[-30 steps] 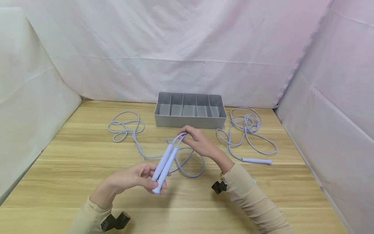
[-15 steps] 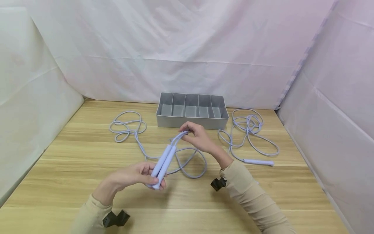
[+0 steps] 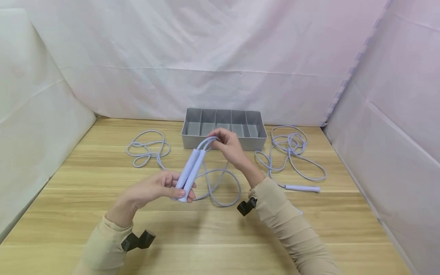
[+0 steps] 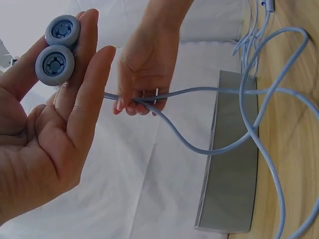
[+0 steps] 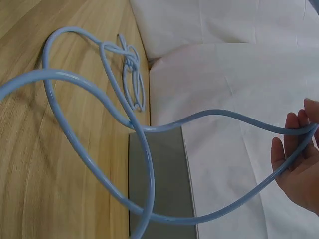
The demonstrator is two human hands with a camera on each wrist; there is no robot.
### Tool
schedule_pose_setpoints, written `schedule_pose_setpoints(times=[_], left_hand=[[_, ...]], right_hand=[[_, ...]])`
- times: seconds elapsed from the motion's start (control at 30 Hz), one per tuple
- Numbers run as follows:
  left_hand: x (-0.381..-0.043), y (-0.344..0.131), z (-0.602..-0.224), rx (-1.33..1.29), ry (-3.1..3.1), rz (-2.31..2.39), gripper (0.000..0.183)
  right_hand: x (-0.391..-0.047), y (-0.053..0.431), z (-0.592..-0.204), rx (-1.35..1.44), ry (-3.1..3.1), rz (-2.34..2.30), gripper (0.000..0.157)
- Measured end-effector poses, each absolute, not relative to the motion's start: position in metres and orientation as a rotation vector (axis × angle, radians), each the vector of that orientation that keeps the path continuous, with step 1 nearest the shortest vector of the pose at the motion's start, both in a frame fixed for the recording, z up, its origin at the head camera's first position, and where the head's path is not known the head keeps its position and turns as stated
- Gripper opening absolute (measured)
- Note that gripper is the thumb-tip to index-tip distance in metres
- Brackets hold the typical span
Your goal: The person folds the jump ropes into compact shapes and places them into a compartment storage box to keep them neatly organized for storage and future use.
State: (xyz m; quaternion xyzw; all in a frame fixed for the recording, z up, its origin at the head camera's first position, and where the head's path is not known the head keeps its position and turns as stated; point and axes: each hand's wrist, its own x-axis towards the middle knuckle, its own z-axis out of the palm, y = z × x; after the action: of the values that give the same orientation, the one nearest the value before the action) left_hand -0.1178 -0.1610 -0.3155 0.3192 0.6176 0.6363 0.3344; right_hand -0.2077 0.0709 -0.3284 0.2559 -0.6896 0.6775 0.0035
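Observation:
Two light blue jump rope handles [image 3: 187,172] lie side by side in my left hand [image 3: 148,191], thumb on top and fingers beneath. Their round ends face the camera in the left wrist view, where the left hand [image 4: 55,129] fills the left side. Just beyond the handles' far ends, my right hand [image 3: 232,147] pinches the two cord strands together between thumb and fingers. From that pinch the cord [image 5: 219,112] hangs in loops down to the table in the right wrist view. The handles are held above the table, tilted up and away.
A grey divided box [image 3: 223,142] stands at the back, behind the right hand. To its right lies another jump rope [image 3: 292,145] with a handle [image 3: 302,188]. Looped cord [image 3: 148,147] lies at left on the wooden table [image 3: 86,206]. White cloth [image 3: 206,57] encloses the table.
Both hands have risen away from me with the handles and cord, the right hand now in front of the box. Both holds remain.

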Motion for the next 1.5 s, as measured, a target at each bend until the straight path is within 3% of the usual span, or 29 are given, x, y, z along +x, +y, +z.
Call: schedule_pose_setpoints(times=[0.23, 0.47, 0.8, 1.23, 1.37, 1.5], left_hand=[[-0.115, -0.167, -0.310, 0.854, 1.610, 1.787, 0.026], [-0.108, -0.173, -0.305, 0.897, 1.567, 1.927, 0.029], [-0.115, -0.179, -0.304, 0.902, 1.163, 2.441, 0.030], [-0.126, -0.186, -0.297, 0.598, 0.983, 2.745, 0.028], [-0.133, -0.185, -0.299, 0.505, 1.118, 2.734, 0.026], [-0.139, -0.183, -0.300, 0.373, 1.508, 2.593, 0.021]], right_hand=[[-0.207, 0.064, -0.334, 0.709, -2.134, 2.176, 0.012], [-0.204, 0.057, -0.334, 0.829, -2.090, 2.233, 0.015], [-0.188, 0.051, -0.332, 0.968, -2.132, 1.604, 0.012], [-0.185, 0.067, -0.336, 0.517, -2.023, 2.307, 0.029], [-0.186, 0.069, -0.336, 0.613, -2.109, 2.041, 0.024], [-0.182, 0.069, -0.336, 0.809, -2.315, 1.375, 0.018]])
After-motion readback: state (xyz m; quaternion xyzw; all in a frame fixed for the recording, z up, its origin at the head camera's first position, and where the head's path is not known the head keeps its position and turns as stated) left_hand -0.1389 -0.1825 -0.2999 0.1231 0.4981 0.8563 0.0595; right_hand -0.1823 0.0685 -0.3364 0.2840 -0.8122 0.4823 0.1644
